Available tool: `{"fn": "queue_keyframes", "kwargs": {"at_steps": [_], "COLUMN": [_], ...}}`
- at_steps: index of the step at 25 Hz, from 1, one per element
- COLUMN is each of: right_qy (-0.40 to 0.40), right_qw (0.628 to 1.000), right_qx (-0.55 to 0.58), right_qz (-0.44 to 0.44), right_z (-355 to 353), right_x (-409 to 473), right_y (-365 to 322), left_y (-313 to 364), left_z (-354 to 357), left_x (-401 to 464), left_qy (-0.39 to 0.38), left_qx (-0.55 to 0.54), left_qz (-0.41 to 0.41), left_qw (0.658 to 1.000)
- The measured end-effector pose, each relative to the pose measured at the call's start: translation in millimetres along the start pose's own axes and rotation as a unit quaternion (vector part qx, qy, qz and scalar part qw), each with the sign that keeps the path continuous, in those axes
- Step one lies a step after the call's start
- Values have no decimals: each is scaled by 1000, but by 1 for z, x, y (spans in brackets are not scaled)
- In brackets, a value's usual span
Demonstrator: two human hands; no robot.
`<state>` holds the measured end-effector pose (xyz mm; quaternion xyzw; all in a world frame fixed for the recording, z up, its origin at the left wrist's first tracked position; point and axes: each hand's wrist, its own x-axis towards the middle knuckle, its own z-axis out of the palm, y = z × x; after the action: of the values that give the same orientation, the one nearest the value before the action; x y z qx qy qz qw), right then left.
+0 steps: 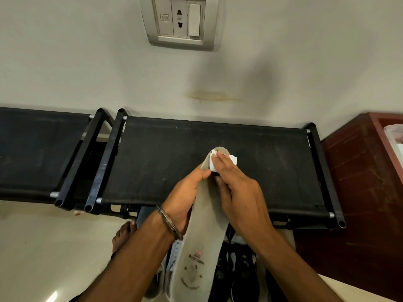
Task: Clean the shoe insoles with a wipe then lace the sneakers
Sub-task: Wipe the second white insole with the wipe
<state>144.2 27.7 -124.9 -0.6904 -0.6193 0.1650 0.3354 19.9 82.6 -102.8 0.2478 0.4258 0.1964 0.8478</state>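
The grey insole [204,225] was held up in front of the black fabric rack [218,158], its toe end pointing away toward the wall and its heel end, printed with a worn logo, nearest the camera. The left hand [185,192] gripped the insole from its left side, fingers curled beneath it and the thumb laid along its upper edge close to the toe; a metal bracelet [169,222] circled that wrist. The right hand [235,188] pressed a folded white wipe [214,163] against the toe end of the insole, its fingers curved over the wipe and the thumb tucked against the insole's surface, so that the wipe lay pinched between the fingers and the insole. A corner of the wipe stuck out to the right of the fingers. Below the insole, on the floor, stood a pale sneaker [172,264] just left of its heel end and a dark sneaker [244,271] just right of it. A bare foot [123,235] rested on the floor left of the pale sneaker. A second black rack [37,149] stood left of the first, a reddish-brown cabinet [362,192] right of it, and a wall socket plate [180,20] hung above.
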Motion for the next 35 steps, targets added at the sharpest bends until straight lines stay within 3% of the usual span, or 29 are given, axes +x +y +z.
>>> {"fn": "queue_keyframes", "kwargs": {"at_steps": [3, 8, 10, 14, 16, 21, 24, 30, 33, 35], "right_qy": [-84, -133, -105, 78, 125, 108, 122, 78, 136, 127], "right_qw": [995, 988, 993, 996, 991, 992, 987, 993, 988, 983], "right_qx": [57, -71, -49, -15, -35, 32, 95, 46, 64, 77], "right_qz": [8, 27, 35, 39, 23, -53, -32, -70, 18, 106], "right_z": [0, -3, -1, -2, -2, -2, -5, -1, -8, -11], "right_x": [-5, 1, 0, -1, 1, 2, 3, -3, 2, 6], "right_y": [-18, -5, -2, -1, 2, 0, -1, -7, -2, 3], "left_y": [1, 2, 2, 3, 1, 4, 4, 8, 6, 2], "left_z": [-4, 2, 5, 5, 4, 5, 2, 1, 0, -2], "left_x": [0, -2, -4, -6, -4, -3, -2, -1, -1, 0], "left_qy": [-47, -82, -81, -72, -70, -58, -55, -32, -19, -5], "left_qx": [-99, -108, -108, -91, -75, -106, -103, -96, -67, -30], "left_qz": [-44, -48, -42, -31, -18, -36, -31, -18, -13, -20], "left_qw": [993, 990, 990, 993, 995, 992, 993, 995, 997, 999]}}
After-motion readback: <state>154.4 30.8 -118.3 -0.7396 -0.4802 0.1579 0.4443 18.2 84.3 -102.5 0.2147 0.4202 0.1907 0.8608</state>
